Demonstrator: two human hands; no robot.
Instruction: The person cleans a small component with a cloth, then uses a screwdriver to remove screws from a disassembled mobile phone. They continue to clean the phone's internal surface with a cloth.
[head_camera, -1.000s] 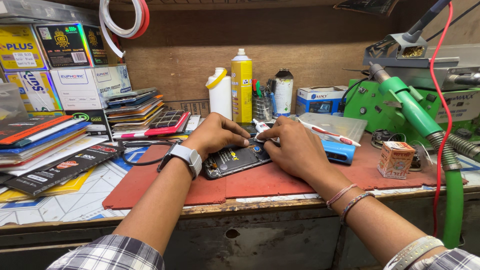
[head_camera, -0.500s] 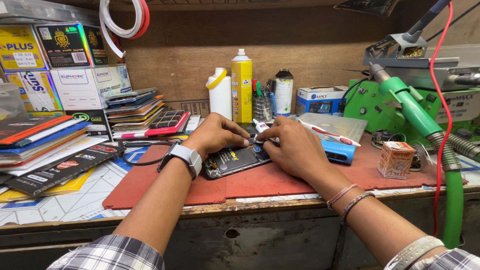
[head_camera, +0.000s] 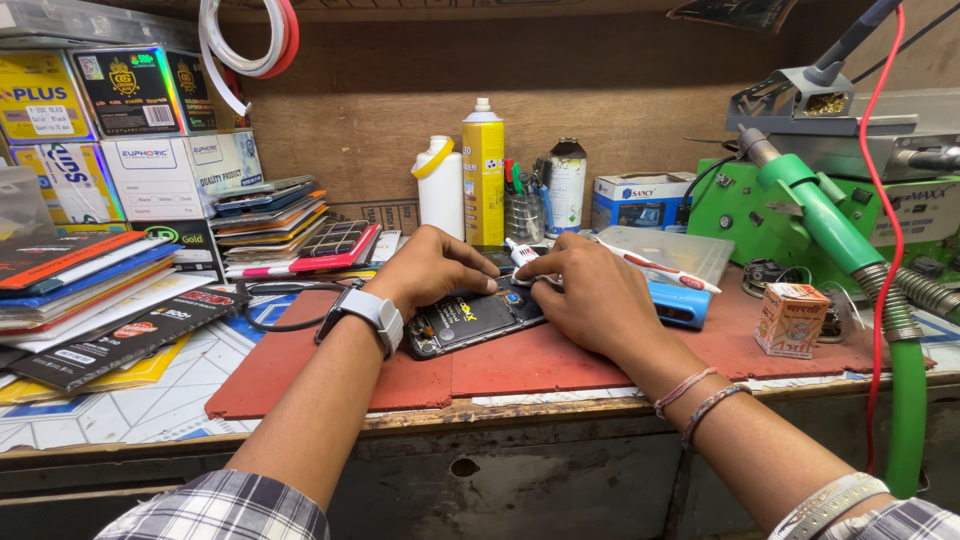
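We press our left hand (head_camera: 432, 268) flat on the opened phone (head_camera: 470, 318), fingers together, pinning it to the red mat (head_camera: 560, 360) on the table (head_camera: 480, 412). Our right hand (head_camera: 590, 300) pinches a small white tool (head_camera: 522, 254) over it.

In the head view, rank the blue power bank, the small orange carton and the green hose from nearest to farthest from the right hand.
From the right hand:
1. Blue power bank, just right of it.
2. Small orange carton, farther right on the red mat.
3. Green hose, at the bench's right edge.
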